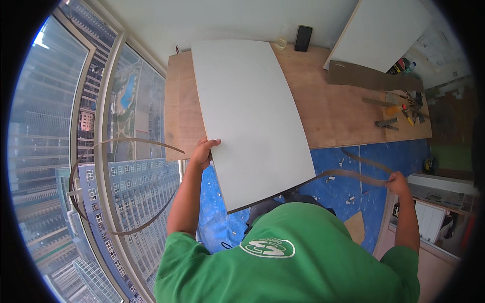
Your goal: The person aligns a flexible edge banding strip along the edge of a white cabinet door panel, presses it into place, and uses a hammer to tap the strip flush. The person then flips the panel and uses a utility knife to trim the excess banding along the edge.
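Soft daylight seems to come through the window (48, 101), left of the white panel (252, 121), whose face looks evenly pale and free of hard shadows. A small glare patch whitens the glass, far left of the panel and beyond its far end. Well to the panel's right, the light drops to dimness, and the tools (401, 111) there look small and slightly soft. Left of the panel, the window frame (103, 111) bows with fisheye distortion; black vignetting rings the view.
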Tool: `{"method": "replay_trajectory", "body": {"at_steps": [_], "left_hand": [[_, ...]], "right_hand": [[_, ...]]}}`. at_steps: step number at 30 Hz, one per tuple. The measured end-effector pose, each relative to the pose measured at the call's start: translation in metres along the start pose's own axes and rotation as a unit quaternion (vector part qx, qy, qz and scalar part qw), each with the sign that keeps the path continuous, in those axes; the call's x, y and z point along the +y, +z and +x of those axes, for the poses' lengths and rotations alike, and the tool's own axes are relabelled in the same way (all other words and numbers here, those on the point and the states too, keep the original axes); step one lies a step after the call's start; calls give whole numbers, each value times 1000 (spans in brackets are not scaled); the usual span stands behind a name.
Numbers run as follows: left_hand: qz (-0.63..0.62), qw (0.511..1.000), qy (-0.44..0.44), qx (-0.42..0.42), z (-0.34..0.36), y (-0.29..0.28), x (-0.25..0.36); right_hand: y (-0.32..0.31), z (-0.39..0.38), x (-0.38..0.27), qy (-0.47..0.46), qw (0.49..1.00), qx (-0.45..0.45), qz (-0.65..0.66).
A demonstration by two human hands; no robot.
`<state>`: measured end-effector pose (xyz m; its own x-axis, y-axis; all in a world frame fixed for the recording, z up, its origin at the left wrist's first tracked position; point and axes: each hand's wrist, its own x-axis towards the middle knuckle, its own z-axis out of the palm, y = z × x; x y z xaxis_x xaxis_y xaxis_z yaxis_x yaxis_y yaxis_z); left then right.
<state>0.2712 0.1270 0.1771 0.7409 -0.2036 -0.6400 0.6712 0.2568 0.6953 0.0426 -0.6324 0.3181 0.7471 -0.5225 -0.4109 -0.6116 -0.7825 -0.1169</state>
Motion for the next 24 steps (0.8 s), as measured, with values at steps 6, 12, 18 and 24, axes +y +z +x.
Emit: {"method": "replay_trajectory", "body": {"at_steps": [6,12,18,24], "left_hand": [[-110,993,-23,22,7,28,30],[80,997,-10,8,30,34,76],[55,998,8,16,46,43,85],[131,991,20,-26,57,49,108]], "right_hand": [[-5,3,-6,-79,996,-5,-31],[-11,6,-15,-75,996,-5,-50],[1,-2,-56,72,990,27,-115],[9,-12,-82,87,982,17,-165]]}}
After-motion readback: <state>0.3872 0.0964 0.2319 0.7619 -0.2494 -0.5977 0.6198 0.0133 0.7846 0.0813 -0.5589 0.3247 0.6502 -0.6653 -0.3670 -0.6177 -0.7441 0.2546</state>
